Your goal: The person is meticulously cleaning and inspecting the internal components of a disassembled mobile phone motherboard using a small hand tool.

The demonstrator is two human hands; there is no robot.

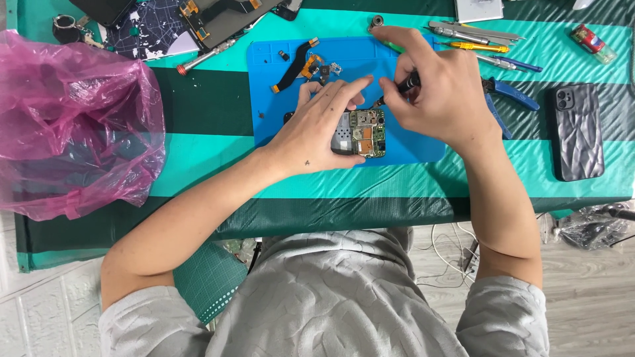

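Left hand [316, 135] steadies circuit board [368, 132] — right hand [433, 89] grips screwdriver [402, 86].

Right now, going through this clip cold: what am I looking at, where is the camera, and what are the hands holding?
The single picture comes from a camera worn on a person's head, looking down at their own two bare hands; no robot is involved. The left hand steadies an opened phone body with its circuit board exposed, lying on a blue work mat. The right hand holds a small screwdriver with its tip pointed down at the board. Loose flex cables lie on the mat. On the green striped cloth sit a pink plastic bag, blue-handled pliers, more tools and a dark phone case.
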